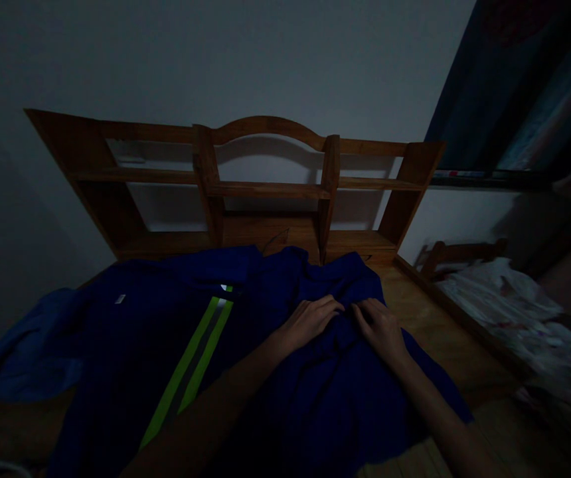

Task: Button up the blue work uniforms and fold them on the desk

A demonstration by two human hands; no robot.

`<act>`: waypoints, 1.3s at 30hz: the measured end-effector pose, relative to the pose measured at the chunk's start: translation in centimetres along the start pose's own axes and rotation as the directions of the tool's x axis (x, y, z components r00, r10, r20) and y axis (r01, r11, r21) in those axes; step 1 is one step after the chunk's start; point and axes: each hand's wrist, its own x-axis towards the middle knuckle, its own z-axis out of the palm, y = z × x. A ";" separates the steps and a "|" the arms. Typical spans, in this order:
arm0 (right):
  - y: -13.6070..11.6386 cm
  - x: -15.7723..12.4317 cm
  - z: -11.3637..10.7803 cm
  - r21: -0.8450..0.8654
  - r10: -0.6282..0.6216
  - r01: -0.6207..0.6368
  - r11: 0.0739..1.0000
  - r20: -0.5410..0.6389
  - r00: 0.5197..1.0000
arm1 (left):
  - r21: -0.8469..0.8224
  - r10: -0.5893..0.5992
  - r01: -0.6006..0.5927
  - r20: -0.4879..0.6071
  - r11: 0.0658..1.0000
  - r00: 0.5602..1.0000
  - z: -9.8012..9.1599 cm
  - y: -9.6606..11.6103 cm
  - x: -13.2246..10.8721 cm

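Dark blue work clothing lies spread over the wooden desk (417, 299). Its right part, a collared blue jacket (325, 398), is rumpled beneath both hands. My left hand (313, 320) pinches the cloth just below the collar, fingers pressed together. Close beside it, my right hand (380, 328) is closed on the same cloth, thumb toward the left hand. Whatever small part sits between the fingertips is too dark to make out. Further left, a yellow-green and grey reflective stripe (198, 358) crosses blue cloth; whether that belongs to the same garment I cannot tell.
A wooden shelf unit (268, 191) stands at the desk's back against the wall. Lighter blue cloth (41, 352) is bunched at the left. To the right, beyond the desk edge, are white plastic bags (509, 299) by a wooden chair back (465, 252). The room is dim.
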 end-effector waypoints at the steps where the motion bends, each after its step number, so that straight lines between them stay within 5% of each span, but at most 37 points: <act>1: 0.0 0.0 0.0 0.002 -0.002 0.002 1.000 -0.002 1.000 | 0.001 0.000 0.000 0.002 1.000 1.000 0.0 -0.1 0.0; 16: -1.3 0.2 -1.1 0.139 -0.010 0.014 0.990 -0.030 1.000 | 0.122 -0.115 0.128 -0.104 0.984 0.988 -0.2 0.4 0.1; 20: -0.9 0.1 -1.5 0.131 0.051 -0.033 0.991 -0.140 0.989 | 0.152 -0.264 0.304 -0.236 0.941 0.935 -0.3 0.1 0.3; 24: 1.2 -0.5 -1.1 0.109 0.292 -0.271 0.956 -0.287 0.913 | 0.126 -0.384 0.448 -0.350 0.885 0.855 -0.2 -0.7 0.4; 28: 2.5 -0.7 -0.4 0.069 0.345 -0.339 0.938 -0.133 0.929 | 0.107 -0.430 0.500 -0.376 0.859 0.820 0.1 -1.2 0.3; 34: 0.8 -0.1 -0.5 0.166 0.131 -0.137 0.977 0.043 0.990 | 0.114 -0.376 0.450 -0.394 0.886 0.839 -0.4 -0.6 0.5; 39: 0.2 -0.1 -0.8 0.315 0.034 -0.055 0.948 0.072 0.997 | 0.168 -0.113 0.186 -0.372 0.968 0.922 -1.5 0.9 0.8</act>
